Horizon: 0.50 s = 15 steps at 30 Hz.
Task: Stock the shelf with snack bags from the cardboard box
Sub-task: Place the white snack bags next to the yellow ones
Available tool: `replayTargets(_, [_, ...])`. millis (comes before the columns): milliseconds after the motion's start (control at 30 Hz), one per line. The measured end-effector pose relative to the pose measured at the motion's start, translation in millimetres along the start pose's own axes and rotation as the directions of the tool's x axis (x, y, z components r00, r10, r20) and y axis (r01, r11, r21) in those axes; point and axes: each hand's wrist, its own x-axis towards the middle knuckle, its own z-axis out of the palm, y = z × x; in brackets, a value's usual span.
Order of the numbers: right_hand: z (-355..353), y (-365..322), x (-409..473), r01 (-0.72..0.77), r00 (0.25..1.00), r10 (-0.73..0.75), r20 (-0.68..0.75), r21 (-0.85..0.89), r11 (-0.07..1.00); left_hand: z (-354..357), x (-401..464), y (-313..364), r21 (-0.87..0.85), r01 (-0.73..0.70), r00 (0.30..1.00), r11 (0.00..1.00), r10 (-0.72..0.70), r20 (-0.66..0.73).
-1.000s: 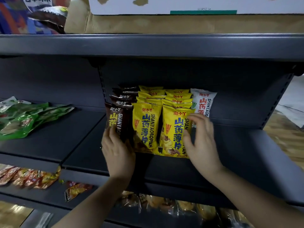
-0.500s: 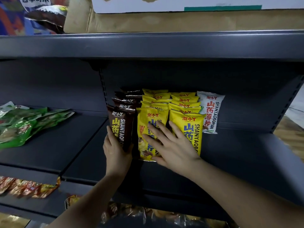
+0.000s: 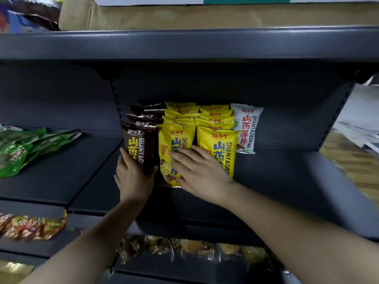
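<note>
Rows of snack bags stand upright on the dark grey shelf point(image 3: 276, 177). A row of brown bags point(image 3: 141, 144) is at the left, two rows of yellow bags point(image 3: 220, 140) fill the middle, and a single white bag point(image 3: 247, 128) stands at the right. My left hand point(image 3: 133, 177) grips the lower part of the front brown bag, fingers at its left edge and thumb at its right. My right hand point(image 3: 200, 171) lies flat with straight fingers across the fronts of the two front yellow bags. The cardboard box point(image 3: 184, 15) sits on the shelf above.
Green bags point(image 3: 22, 148) lie on the neighbouring shelf section at the left. Red and orange packets point(image 3: 30, 226) lie on the lower shelf at left, clear-wrapped snacks point(image 3: 184, 249) below the middle. White sheets point(image 3: 361, 119) show beyond the shelf's right side.
My right hand moved from the right edge of the yellow bags to lie flat across their fronts. My left hand stayed on the front brown bag. The view shifted slightly.
</note>
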Motion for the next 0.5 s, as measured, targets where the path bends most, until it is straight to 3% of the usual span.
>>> replayTargets(100, [-15.1, -3.5, -8.2, -0.004, 0.994, 0.012, -0.108, 0.072, 0.997, -9.6, -10.3, 19.2, -0.004, -0.03, 0.995, 1.0, 0.029, -0.093])
replayTargets(200, [-34.5, -4.1, -24.5, -0.032, 0.995, 0.041, -0.091, 0.095, 0.995, -19.1, -29.1, 40.3, -0.039, -0.162, 0.975, 0.986, 0.154, -0.158])
replayTargets(333, [-62.2, -1.3, -57.6, -0.083, 0.996, 0.088, -0.027, 0.135, 0.987, -17.9, -69.3, 64.4, -0.053, -0.307, 0.942, 0.95, 0.295, -0.16])
replayTargets(500, [-93.1, 1.1, -113.1, -0.143, 0.989, 0.147, 0.008, 0.288, 0.947, -8.0, -136.7, 91.5, -0.14, -0.377, 0.925, 0.916, 0.364, -0.113])
